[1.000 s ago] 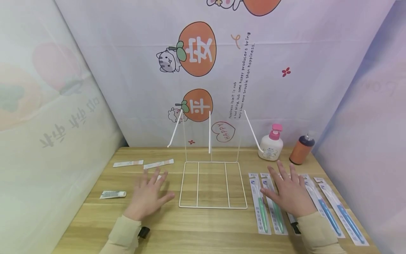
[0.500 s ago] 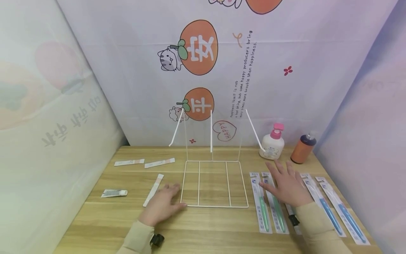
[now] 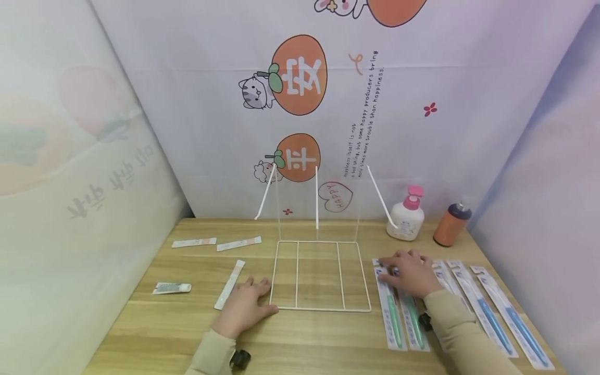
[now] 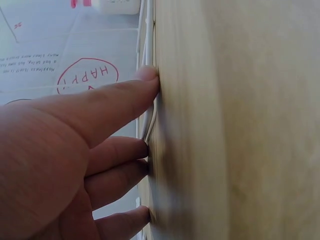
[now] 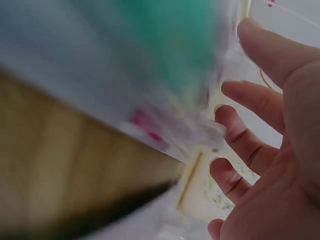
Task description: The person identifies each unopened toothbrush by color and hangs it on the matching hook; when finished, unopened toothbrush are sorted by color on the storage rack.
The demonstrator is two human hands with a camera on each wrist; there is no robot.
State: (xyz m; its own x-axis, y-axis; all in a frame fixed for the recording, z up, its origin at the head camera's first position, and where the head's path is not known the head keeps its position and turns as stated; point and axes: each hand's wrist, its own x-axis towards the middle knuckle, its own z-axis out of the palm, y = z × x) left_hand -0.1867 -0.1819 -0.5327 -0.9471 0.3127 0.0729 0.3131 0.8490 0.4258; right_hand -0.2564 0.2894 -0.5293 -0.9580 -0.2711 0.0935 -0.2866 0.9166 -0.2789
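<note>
My left hand [image 3: 246,307] rests by the front-left corner of a white wire rack [image 3: 323,310]. In the left wrist view its thumb [image 4: 147,75] lies at the rack's wire and its fingertips touch the tabletop, without curling round the rack. My right hand [image 3: 412,273] is over the top ends of two packaged toothbrushes with green handles, the leftmost toothbrush [image 3: 394,317] and its neighbour [image 3: 414,323]. In the right wrist view its fingers [image 5: 235,127] are spread, slightly bent, beside a blurred green-handled package [image 5: 165,45]. Whether they touch the package is unclear.
Several more packaged toothbrushes lie rightward, including a blue one [image 3: 520,323]. A pump bottle [image 3: 405,219] and an orange bottle [image 3: 452,224] stand behind. Left lie a small tube [image 3: 171,288] and slim sachets [image 3: 229,284]. Three white prongs rise over the rack; printed cloth walls surround the table.
My left hand has moved right and nearer to the rack's corner, uncovering a sachet. My right hand has shifted left and lowered onto the green toothbrush packages, its fingers bending more.
</note>
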